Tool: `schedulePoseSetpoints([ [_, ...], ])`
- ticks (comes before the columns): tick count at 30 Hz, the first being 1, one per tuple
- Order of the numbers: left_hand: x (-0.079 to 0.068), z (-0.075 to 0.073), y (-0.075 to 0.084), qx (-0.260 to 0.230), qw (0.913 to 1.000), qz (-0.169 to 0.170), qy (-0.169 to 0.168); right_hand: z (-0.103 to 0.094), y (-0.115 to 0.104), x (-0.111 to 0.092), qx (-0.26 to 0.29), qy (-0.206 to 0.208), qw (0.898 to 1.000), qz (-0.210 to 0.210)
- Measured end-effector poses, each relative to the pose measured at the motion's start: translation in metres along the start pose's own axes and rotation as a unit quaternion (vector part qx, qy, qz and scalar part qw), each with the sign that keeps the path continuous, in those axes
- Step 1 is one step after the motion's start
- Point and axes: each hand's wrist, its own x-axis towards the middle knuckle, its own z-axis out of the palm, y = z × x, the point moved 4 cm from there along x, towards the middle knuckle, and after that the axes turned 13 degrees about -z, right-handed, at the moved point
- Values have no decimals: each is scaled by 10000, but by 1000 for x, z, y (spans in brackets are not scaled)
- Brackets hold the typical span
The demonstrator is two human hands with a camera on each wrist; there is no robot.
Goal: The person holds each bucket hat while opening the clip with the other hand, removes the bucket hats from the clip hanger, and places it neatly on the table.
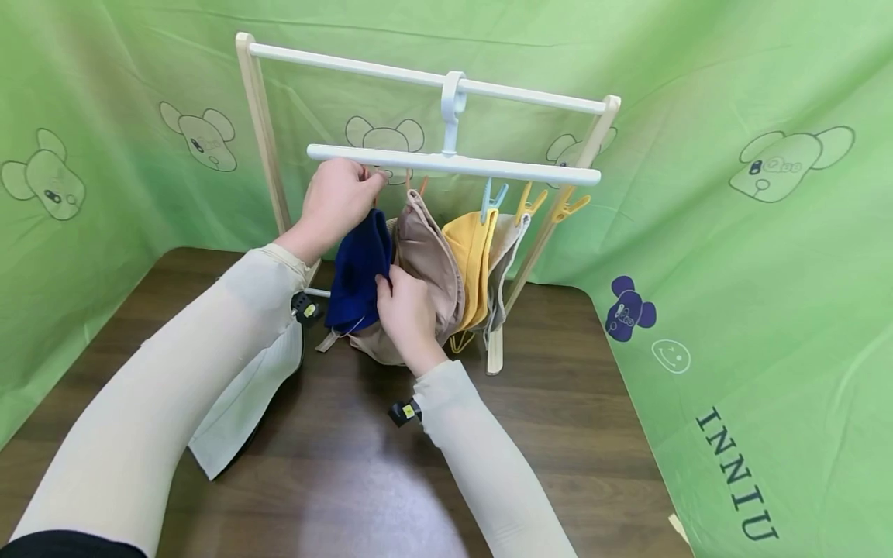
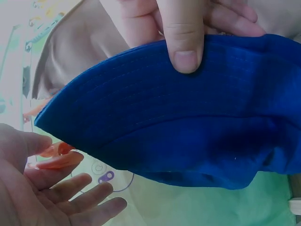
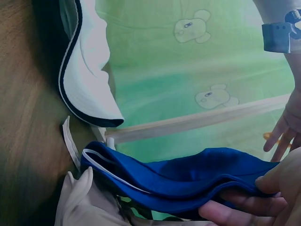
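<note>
Head view showed a blue hat [image 1: 359, 271] below the left end of a white hanger [image 1: 391, 157], its brim pinched by the right hand [image 1: 412, 314], while the left hand [image 1: 338, 198] held an orange clip [image 2: 59, 160] between thumb and finger at the hat's edge; whether the clip gripped the cloth could not be told. Close against the hat's right side hung a taupe hat [image 1: 432, 263], crowding that space and partly covered by the right hand. Farther right came a yellow hat [image 1: 470, 248] under a light-blue clip [image 1: 494, 200] and a grey hat [image 1: 504, 263] under a yellow clip [image 1: 530, 203]. The hanger hooked over the top bar of a rack [image 1: 261, 132] with wooden posts. Near the left forearm, a white hat [image 1: 247, 411] with dark trim lay on the brown wood-grain table [image 1: 335, 480]. Green cloth [image 1: 753, 294] printed with cartoon animal heads enclosed the back and sides.
</note>
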Motion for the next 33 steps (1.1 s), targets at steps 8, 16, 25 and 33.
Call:
schedulePoseSetpoints([
  [8, -1, -1, -2, 91, 9999, -144, 6, -3, 3, -5, -3, 173, 9997, -143],
  [16, -3, 1, -2, 187, 9998, -113, 0, -7, 7, -11, 123, 439, 9984, -336],
  [25, -5, 4, -6, -12, 10000, 39, 85, -14, 8, -20, 103, 697, 9951, -698],
  [33, -4, 6, -10, -48, 9997, 244, -54, -21, 8, -24, 191, 937, 9917, -859],
])
